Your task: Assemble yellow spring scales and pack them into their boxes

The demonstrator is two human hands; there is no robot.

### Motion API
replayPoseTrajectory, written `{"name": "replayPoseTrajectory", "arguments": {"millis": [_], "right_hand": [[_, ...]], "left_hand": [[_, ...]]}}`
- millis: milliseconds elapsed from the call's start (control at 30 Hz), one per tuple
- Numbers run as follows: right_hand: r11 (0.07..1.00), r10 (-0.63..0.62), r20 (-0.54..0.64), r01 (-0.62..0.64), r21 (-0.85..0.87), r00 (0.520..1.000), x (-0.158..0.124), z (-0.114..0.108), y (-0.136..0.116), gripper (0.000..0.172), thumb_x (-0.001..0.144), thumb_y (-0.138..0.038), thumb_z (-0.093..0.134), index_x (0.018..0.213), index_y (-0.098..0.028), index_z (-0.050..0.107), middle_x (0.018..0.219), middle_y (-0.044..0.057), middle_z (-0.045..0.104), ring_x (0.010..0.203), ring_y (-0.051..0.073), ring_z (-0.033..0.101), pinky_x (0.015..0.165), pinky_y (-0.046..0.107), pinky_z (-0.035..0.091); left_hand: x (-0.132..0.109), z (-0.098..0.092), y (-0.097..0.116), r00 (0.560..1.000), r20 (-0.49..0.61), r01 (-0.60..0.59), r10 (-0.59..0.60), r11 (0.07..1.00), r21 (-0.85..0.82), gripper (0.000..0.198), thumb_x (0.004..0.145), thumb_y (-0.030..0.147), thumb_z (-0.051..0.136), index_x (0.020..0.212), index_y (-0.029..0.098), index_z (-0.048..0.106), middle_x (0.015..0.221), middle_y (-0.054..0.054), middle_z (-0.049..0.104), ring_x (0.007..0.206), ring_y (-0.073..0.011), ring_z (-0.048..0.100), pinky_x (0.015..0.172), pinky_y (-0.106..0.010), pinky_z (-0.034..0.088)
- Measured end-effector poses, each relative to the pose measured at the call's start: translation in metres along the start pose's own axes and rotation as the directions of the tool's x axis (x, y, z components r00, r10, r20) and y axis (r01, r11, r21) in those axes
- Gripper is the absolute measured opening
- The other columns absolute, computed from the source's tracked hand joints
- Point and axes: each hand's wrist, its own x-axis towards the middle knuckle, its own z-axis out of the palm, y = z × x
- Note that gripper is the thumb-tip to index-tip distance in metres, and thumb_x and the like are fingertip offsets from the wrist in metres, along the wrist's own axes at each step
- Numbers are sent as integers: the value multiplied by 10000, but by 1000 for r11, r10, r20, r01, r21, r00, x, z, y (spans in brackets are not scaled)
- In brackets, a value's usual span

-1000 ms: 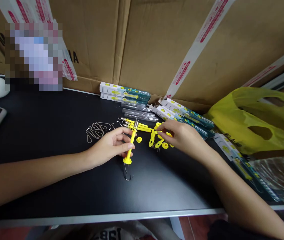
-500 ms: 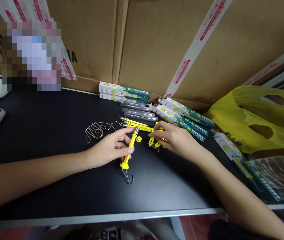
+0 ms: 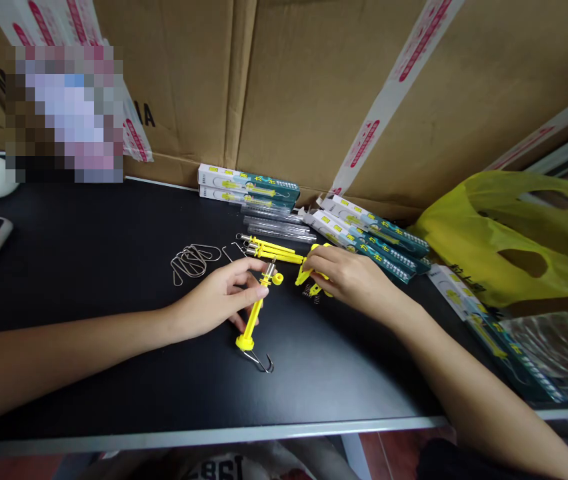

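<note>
My left hand (image 3: pixel 234 297) is closed round the yellow inner rod of a spring scale (image 3: pixel 253 317), tilted over the table. A metal spring end sticks out at its top; a wire hook (image 3: pixel 267 365) hangs from its round yellow base. Close to its upper end lies a small yellow ring (image 3: pixel 278 279). My right hand (image 3: pixel 337 270) pinches a small flat yellow plastic tab (image 3: pixel 303 276), its fingertips partly hidden. Under and beside these fingers are more yellow tabs (image 3: pixel 315 290) and small springs (image 3: pixel 307 291). Several yellow rods (image 3: pixel 279 252) lie just behind, between the hands.
Bent wire hooks (image 3: pixel 194 260) lie left of the rods. Clear plastic tubes (image 3: pixel 279 229) and printed spring scale boxes (image 3: pixel 249 187) are farther back, against a cardboard wall (image 3: pixel 304 87). At the right are a yellow plastic bag (image 3: pixel 469 220) and another box (image 3: pixel 494 333).
The rod in my left hand has tilted and its base and hook have shifted slightly toward me. My right fingers have lifted and turned the yellow tab a little.
</note>
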Motion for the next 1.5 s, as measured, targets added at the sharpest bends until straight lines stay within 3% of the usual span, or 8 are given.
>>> {"name": "replayPoseTrajectory", "arguments": {"millis": [133, 233, 400, 533, 767, 1067, 1367, 1500], "right_hand": [[970, 129, -82, -108, 219, 988, -1, -3, -4, 46, 878, -171, 511, 910, -203, 515, 845, 34, 623, 736, 169, 588, 602, 253, 406], [823, 229, -29, -178, 540, 973, -1, -4, -15, 75, 898, -208, 494, 926, -215, 425, 740, -10, 580, 583, 121, 522, 540, 231, 376], [485, 161, 110, -175, 857, 981, 1, 0, -39, 76, 971, -270, 380, 1020, -226, 342, 640, -55, 507, 568, 108, 468, 569, 226, 387], [382, 113, 145, -177, 907, 983, 1, 7, -50, 138, 979, -283, 371, 1099, -219, 346, 636, -64, 452, 565, 100, 433, 569, 225, 374], [483, 123, 91, -140, 864, 988, -1, 9, -52, 165, 975, -288, 387, 1120, -211, 381, 649, -54, 455, 572, 103, 450, 566, 233, 357], [532, 151, 33, -109, 839, 988, -1, 7, -51, 144, 964, -237, 397, 1103, -197, 402, 612, -60, 488, 538, 95, 463, 541, 213, 370], [797, 147, -91, -63, 600, 985, -2, 8, -48, 203, 933, -195, 422, 1125, -203, 487, 781, 15, 629, 599, 114, 570, 565, 223, 406], [852, 120, -120, -41, 522, 985, -1, 8, -49, 221, 918, -155, 409, 1108, -208, 509, 839, 42, 652, 677, 141, 605, 607, 240, 431]], "left_hand": [[-3, 1, -1, 1000, -11, -3, 4, 999, 34, 261, 848, 322, 578, 1066, 221, 475, 716, 64, 541, 578, -95, 617, 430, -181, 536], [-3, 2, -2, 999, -44, -6, 10, 996, 88, 244, 820, 306, 616, 995, 214, 473, 703, 77, 527, 546, -78, 589, 397, -166, 523], [-3, 3, -4, 999, -32, -27, 33, 985, 168, 213, 814, 292, 617, 897, 207, 441, 633, 94, 501, 499, -72, 560, 357, -152, 499], [-5, 4, -5, 999, -22, -30, 35, 982, 187, 204, 818, 273, 607, 869, 209, 420, 587, 106, 487, 467, -64, 543, 356, -144, 491], [-5, 4, -4, 999, -19, -32, 36, 982, 188, 202, 817, 265, 600, 859, 209, 411, 578, 105, 486, 452, -63, 539, 356, -142, 484], [-6, 5, -3, 999, -18, -31, 35, 982, 188, 199, 820, 254, 595, 853, 211, 403, 574, 108, 483, 445, -62, 532, 356, -143, 478], [-5, 5, -5, 999, -19, -26, 30, 980, 197, 195, 816, 257, 595, 849, 208, 408, 577, 105, 476, 448, -63, 518, 358, -146, 469], [-6, 4, -6, 1000, 2, -30, 30, 976, 218, 185, 816, 271, 588, 864, 209, 421, 588, 103, 450, 456, -66, 510, 371, -155, 472]]}}
